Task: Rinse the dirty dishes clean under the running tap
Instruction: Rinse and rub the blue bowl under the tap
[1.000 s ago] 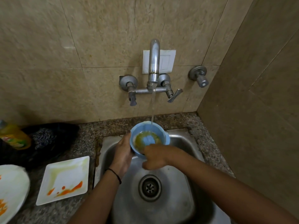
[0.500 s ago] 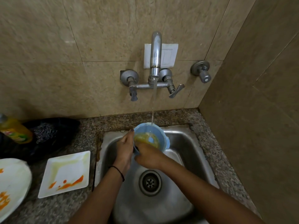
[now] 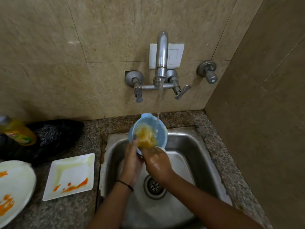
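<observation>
A light blue bowl (image 3: 160, 130) with yellow-brown water swirling in it is held over the steel sink (image 3: 183, 146), under the stream from the wall tap (image 3: 161, 63). My left hand (image 3: 132, 161) grips the bowl's left rim, thumb inside. My right hand (image 3: 157, 161) is wet and holds the near rim from below. The stream lands in the bowl's right half. On the counter to the left lie a square white plate (image 3: 71, 176) with orange and yellow smears and a round white plate (image 3: 14, 187) with orange smears.
A yellow dish-soap bottle (image 3: 18, 133) lies at the far left against a black bag with a steel scrubber (image 3: 54, 136). The sink drain (image 3: 154, 185) sits below my hands. A second valve (image 3: 208, 71) projects from the wall on the right, and a side wall closes the right.
The bowl has tilted toward me and its dirty water now churns up the near side. My right hand slid from inside the bowl to its near rim. The view shifted slightly.
</observation>
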